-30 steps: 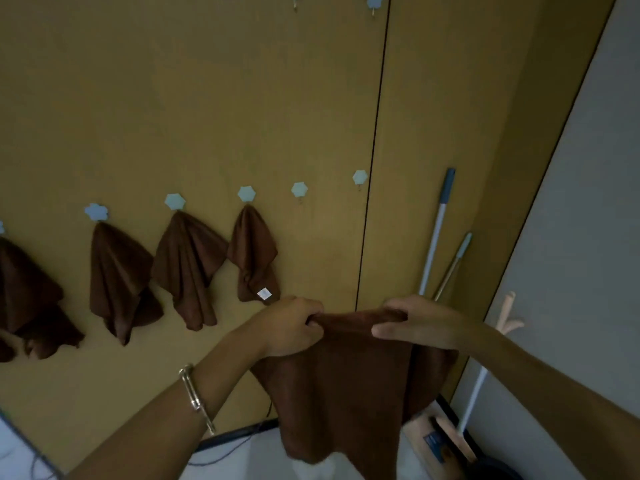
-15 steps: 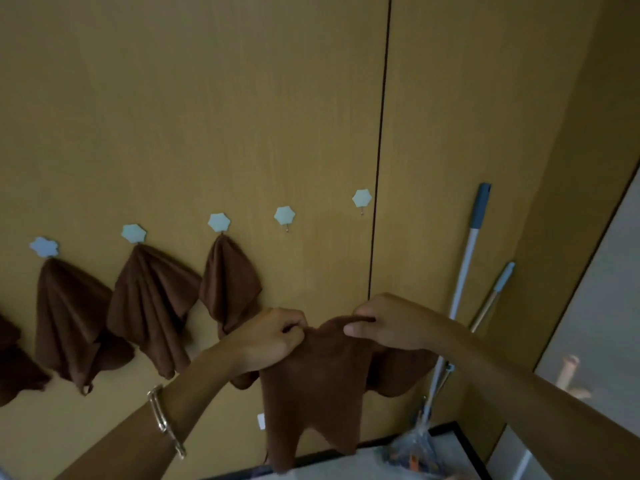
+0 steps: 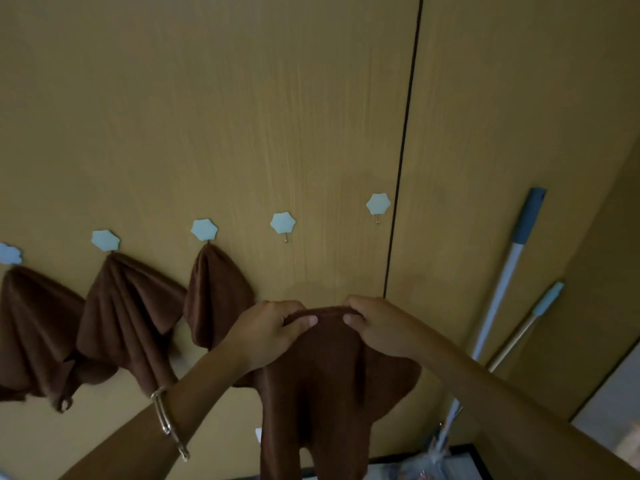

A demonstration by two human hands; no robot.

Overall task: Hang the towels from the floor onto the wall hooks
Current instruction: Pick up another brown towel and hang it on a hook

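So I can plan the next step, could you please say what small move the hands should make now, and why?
Probably raise the held towel, pinched by left hand and right hand, to the nearest bare hook; the occupied hook beside it carries a hung towel.

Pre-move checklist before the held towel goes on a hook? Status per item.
1. Grip: left hand and right hand both pinch the top edge of the held towel: ok.
2. Free hook: nearest bare hook carries nothing; another bare hook to its right: ok.
3. Height: the towel's top edge sits below that hook: not ok.
4. Clearance from the neighbouring hung towel: left hand overlaps it in view, contact unclear: cannot tell.
5. Side obstacles: mop handles stand off to the right: ok.
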